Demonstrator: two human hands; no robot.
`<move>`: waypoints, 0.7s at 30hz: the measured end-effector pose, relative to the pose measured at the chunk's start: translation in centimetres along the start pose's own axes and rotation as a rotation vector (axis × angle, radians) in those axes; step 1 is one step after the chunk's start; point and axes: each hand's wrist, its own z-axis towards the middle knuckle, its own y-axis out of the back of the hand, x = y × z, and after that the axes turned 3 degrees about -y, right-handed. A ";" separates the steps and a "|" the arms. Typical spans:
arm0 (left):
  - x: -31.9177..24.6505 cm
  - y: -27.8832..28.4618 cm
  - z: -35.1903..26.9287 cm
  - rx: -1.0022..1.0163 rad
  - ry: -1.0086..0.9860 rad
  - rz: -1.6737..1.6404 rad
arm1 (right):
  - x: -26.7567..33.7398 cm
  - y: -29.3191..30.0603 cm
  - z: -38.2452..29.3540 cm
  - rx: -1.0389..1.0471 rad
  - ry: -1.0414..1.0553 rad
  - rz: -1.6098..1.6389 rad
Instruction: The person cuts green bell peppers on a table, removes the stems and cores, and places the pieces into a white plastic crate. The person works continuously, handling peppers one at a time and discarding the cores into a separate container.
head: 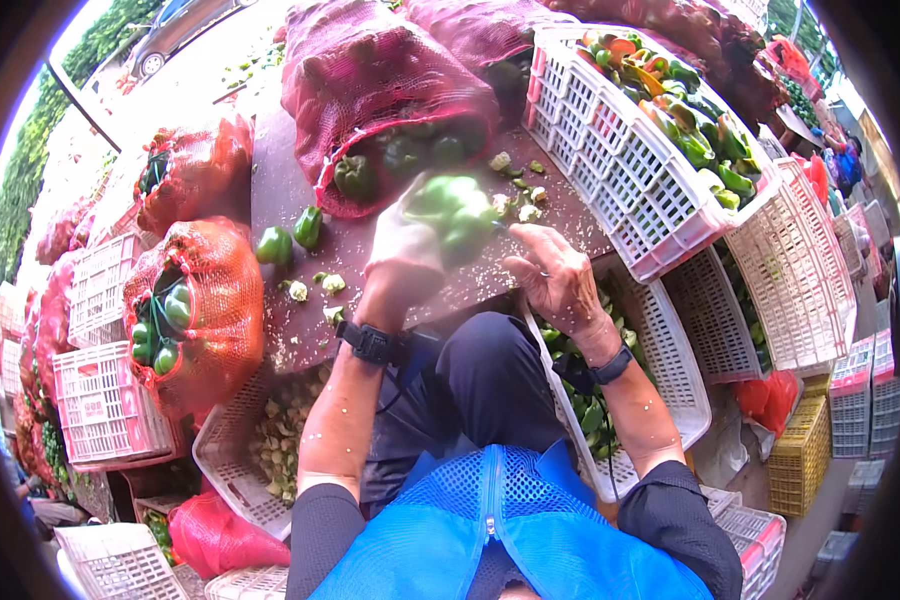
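Observation:
My left hand (409,232), in a pale glove, grips a green bell pepper (454,214) above the brown board. The pepper is blurred. Close to its right side is my right hand (559,277), bare, with fingers curled. A small thin tool (499,224) seems to be held there; its tip is at the pepper and most of it is hidden by the fingers. Beyond my hands, a red mesh sack (382,90) lies with its mouth towards me and green peppers (355,176) inside. Two whole peppers (275,245) rest on the board, left of my left hand.
Cut pepper cores (333,283) and seeds litter the board (300,165). A white crate (607,150) of cut peppers stands at the right. Crates by my knees hold cores (229,450) and green pieces (671,345). An orange mesh sack (225,315) sits left.

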 end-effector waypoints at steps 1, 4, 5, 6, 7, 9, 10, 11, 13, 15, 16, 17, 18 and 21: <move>-1.0 -0.6 -0.7 -0.018 0.056 -0.165 | 0.2 0.0 0.0 0.042 0.005 -0.008; -2.7 -1.7 -2.1 0.028 -0.058 0.059 | 0.8 -0.2 0.1 0.133 -0.030 -0.027; -2.8 -1.6 -2.1 0.059 -0.146 0.255 | 0.6 -0.4 0.2 0.150 -0.028 -0.042; -1.7 -0.5 -1.5 0.092 -0.299 0.483 | 0.6 -0.7 0.5 0.171 -0.018 -0.050; 0.5 1.3 -0.3 0.125 -0.450 0.711 | 0.9 -1.0 0.7 0.173 -0.007 -0.054; -0.4 0.5 -0.5 0.139 -0.459 0.779 | 0.6 -1.1 0.5 0.169 -0.009 -0.079; -0.8 0.1 -1.3 0.105 -0.321 0.624 | 0.3 -1.2 0.5 0.170 0.013 -0.089; -1.9 -0.5 -2.1 0.071 -0.186 0.469 | 0.1 -1.2 0.5 0.169 0.037 -0.100; -1.5 -0.3 -1.7 0.026 -0.052 0.239 | -1.1 -1.4 -0.2 0.217 0.031 -0.151; -1.4 0.5 -1.2 -0.012 0.054 0.047 | -3.4 -1.2 -1.1 0.313 -0.013 -0.226; -1.2 1.2 -1.2 -0.003 0.067 0.017 | -4.0 -0.8 -1.7 0.299 -0.011 -0.233; -0.9 1.8 -1.2 0.019 0.067 0.030 | -3.8 -0.1 -1.9 0.286 -0.008 -0.238; -0.7 2.3 -1.1 0.055 0.048 0.089 | -3.6 0.3 -1.9 0.273 -0.006 -0.245; 0.1 3.3 -1.7 0.173 -0.041 0.346 | -1.5 0.7 0.6 0.160 -0.169 0.164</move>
